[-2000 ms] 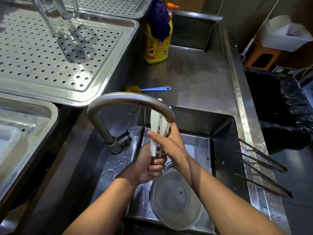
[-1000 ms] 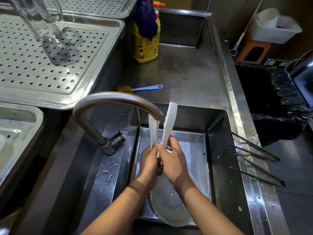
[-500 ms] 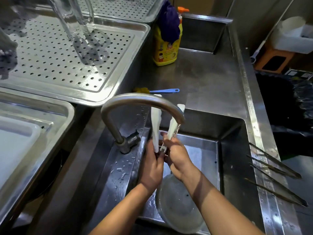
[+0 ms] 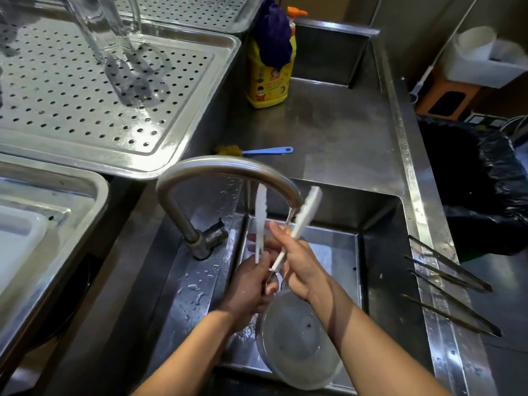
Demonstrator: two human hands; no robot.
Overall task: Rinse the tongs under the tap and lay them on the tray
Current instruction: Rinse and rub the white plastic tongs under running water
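White-tipped tongs (image 4: 303, 217) stand tips-up over the sink, arms spread apart, under the curved steel tap (image 4: 228, 170). Water runs from the spout onto the right arm. My left hand (image 4: 248, 290) is closed around the tongs' lower handle end. My right hand (image 4: 297, 264) rubs the right arm with fingers and thumb. The perforated steel tray (image 4: 85, 104) lies at the upper left, with a clear glass jug (image 4: 108, 27) standing on it.
A clear round bowl (image 4: 300, 338) lies in the sink (image 4: 380, 252) under my hands. Metal tongs (image 4: 448, 284) rest on the right rim. Yellow soap bottle (image 4: 270, 72) and blue-handled brush (image 4: 257, 150) sit behind the basin. Another tray (image 4: 85, 212) lies at left; black-lined bin (image 4: 480, 181) at right.
The tongs' arms have spread wider, and the right tip has swung out to the right of the spout. My right hand has slid up that arm.
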